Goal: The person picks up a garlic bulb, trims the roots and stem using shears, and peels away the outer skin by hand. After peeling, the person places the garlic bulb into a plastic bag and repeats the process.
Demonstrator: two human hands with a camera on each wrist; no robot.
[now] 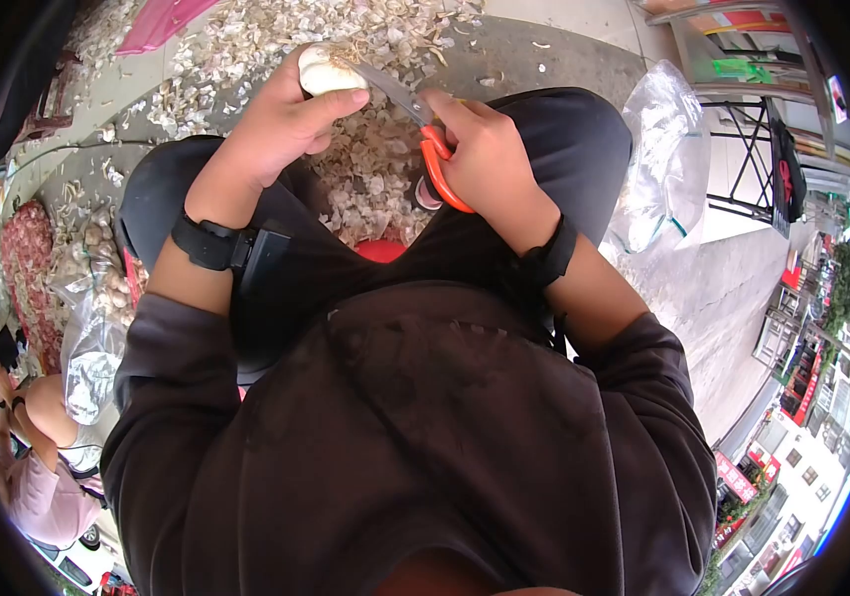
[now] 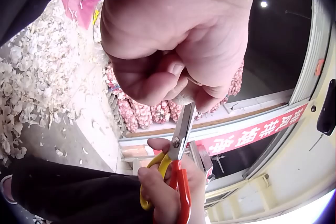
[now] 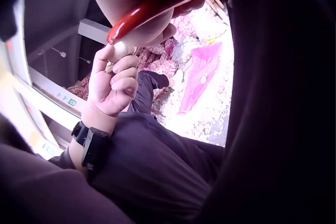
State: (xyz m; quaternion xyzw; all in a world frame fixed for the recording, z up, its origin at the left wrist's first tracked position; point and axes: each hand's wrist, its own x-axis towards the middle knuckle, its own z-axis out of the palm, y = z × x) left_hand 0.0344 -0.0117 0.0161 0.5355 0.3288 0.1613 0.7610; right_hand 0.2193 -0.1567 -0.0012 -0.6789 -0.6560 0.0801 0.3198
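Head view, looking down at a seated person's lap: the left hand (image 1: 274, 127) is curled closed around a whitish garlic bulb (image 1: 326, 75), thumb laid along its near side. The bulb is held up in front of the knees, its stringy tuft toward the right hand (image 1: 493, 159). That hand is closed around the handles of a pair of scissors (image 1: 434, 164), one red-orange and one yellow. The metal blades point at the bulb and their tips reach its tuft; whether they are parted there, I cannot tell.

Dry, papery skins (image 1: 365, 199) cover the floor between and beyond the legs in dark trousers (image 1: 574, 139). Past the left knee lies a bright pink sheet (image 1: 159, 22); beside the right knee, a clear plastic bag (image 1: 655, 149). Reddish mesh sacks (image 1: 28, 263) stand on the far left, above another person (image 1: 48, 487) in pink. Left wrist view adds a red sign (image 2: 252, 136) with white characters.
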